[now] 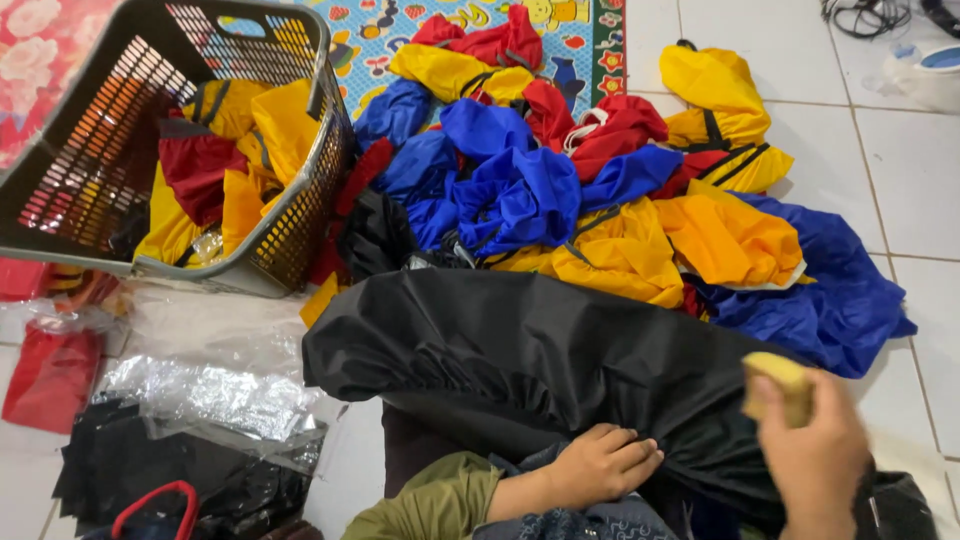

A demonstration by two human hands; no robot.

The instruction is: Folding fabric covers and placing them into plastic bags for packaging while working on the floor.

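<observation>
A large black fabric bag (520, 350) lies spread over my lap. My left hand (600, 465) presses flat on its near edge, fingers closed against the cloth. My right hand (815, 455) hovers at the bag's right side, gripping a small yellow folded piece (780, 385) between thumb and fingers. Beyond the black bag sits a heap of blue (510, 190), yellow (620, 250) and red (610, 125) fabric bags on the floor.
A grey plastic laundry basket (300, 190) at the left holds more yellow and red fabric. Clear plastic wrappers (215, 385) and packed black and red items (55, 370) lie at the lower left. White tiled floor (910, 170) extends to the right; a patterned mat (590, 40) lies behind.
</observation>
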